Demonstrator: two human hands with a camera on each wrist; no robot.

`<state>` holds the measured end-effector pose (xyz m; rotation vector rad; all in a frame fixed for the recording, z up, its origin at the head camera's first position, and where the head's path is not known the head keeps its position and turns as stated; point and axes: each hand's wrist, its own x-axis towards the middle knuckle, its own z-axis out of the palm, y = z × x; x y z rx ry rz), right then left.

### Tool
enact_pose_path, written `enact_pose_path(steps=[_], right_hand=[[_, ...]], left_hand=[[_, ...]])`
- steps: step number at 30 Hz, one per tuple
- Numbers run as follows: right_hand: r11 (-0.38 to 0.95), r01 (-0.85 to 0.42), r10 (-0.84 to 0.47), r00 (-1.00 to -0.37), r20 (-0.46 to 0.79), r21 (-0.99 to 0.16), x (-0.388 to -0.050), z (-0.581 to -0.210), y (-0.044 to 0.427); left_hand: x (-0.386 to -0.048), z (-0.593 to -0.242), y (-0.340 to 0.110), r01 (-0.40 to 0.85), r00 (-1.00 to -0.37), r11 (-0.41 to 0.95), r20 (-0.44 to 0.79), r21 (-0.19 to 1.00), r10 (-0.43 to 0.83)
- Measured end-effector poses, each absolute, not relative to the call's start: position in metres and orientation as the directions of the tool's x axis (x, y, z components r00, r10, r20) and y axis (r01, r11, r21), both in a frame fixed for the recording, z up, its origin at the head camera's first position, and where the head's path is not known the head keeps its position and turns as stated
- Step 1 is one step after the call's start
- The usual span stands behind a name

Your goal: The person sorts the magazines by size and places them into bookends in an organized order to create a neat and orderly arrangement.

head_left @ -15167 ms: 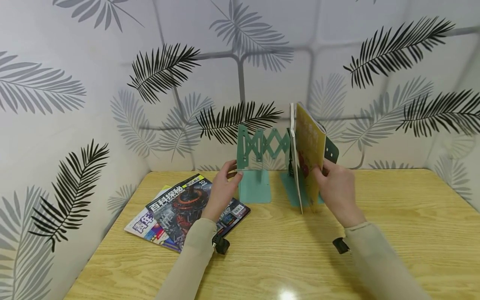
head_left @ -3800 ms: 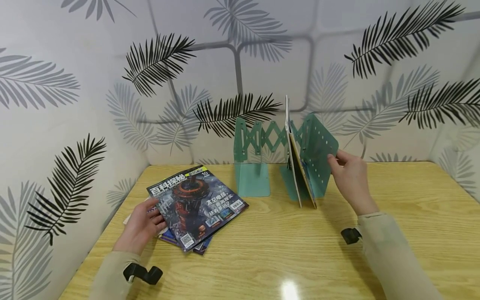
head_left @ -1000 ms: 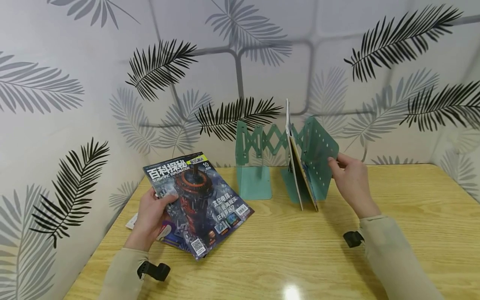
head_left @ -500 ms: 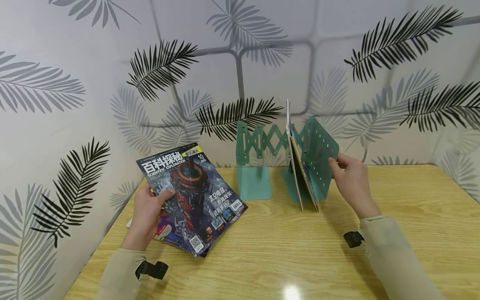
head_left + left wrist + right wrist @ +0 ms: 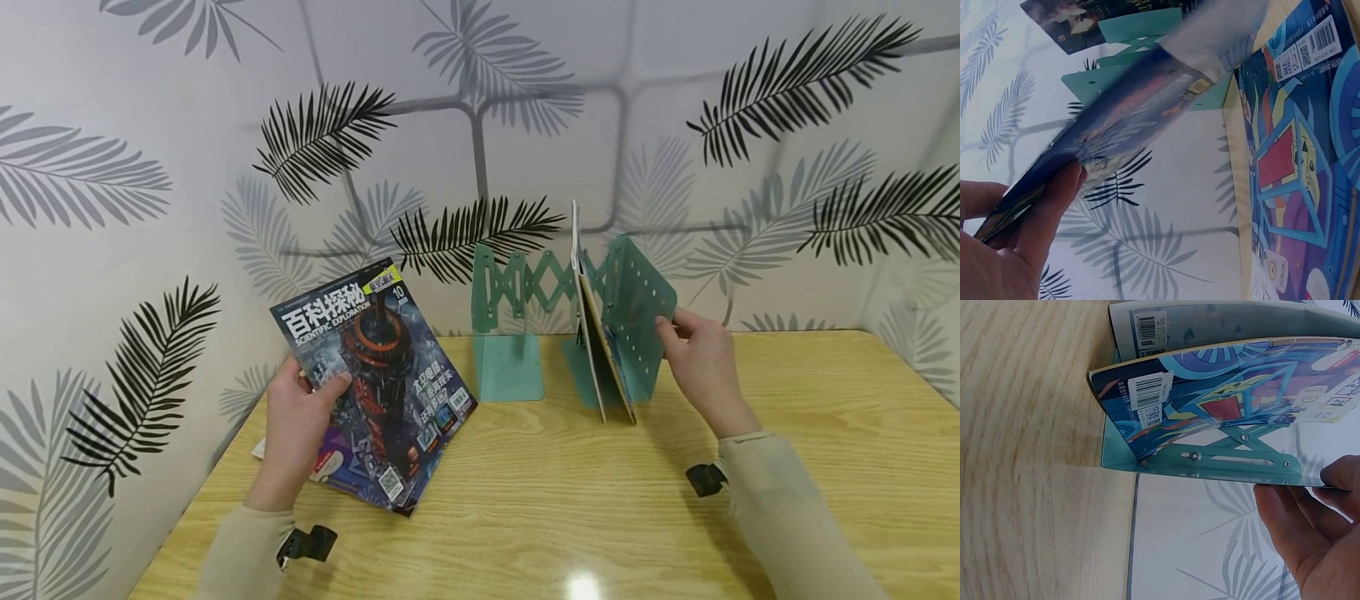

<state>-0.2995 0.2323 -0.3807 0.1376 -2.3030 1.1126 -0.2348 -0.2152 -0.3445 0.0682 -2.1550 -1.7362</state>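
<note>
My left hand [image 5: 296, 421] grips the left edge of a dark magazine [image 5: 382, 358] with a red tower on its cover, thumb on the front and fingers behind. The magazine is tilted up above another colourful magazine [image 5: 333, 462], which lies on the table with its blue illustrated cover in the left wrist view. My right hand [image 5: 701, 367] pinches the perforated right end plate of a green expandable bookend [image 5: 645, 308]. Inside the bookend, near that plate, a blue illustrated magazine [image 5: 1222, 387] and a pale one [image 5: 1210, 328] lean upright; their lower edges splay apart.
The bookend's left end plate [image 5: 483, 287] and base [image 5: 512, 371] stand left of the leaning magazines, joined by a scissor lattice [image 5: 551, 283]. A wall covering with leaf prints [image 5: 525, 150] rises behind the wooden table [image 5: 555, 517].
My left hand has let go of the bookend, taken the dark magazine and raised it, tipping its top up. My right hand has moved from a yellow magazine to the bookend's right plate.
</note>
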Motion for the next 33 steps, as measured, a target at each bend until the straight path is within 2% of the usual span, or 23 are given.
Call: enact_pose_path(steps=[11, 18, 33], right_hand=[[0.639, -0.316, 0.152, -0.842, 0.518, -0.701, -0.3, -0.382, 0.233], [0.639, -0.31, 0.158, -0.843, 0.514, -0.704, -0.3, -0.381, 0.233], [0.65, -0.299, 0.161, -0.845, 0.51, -0.699, -0.3, -0.382, 0.233]], left_hand=[[-0.222, -0.336, -0.202, 0.274, -0.907, 0.325, 0.356, 0.905, -0.226], [-0.215, -0.335, -0.193, 0.314, -0.872, 0.445, 0.44, 0.839, -0.213], [-0.206, -0.341, -0.173, 0.391, -0.848, 0.453, 0.505, 0.801, -0.16]])
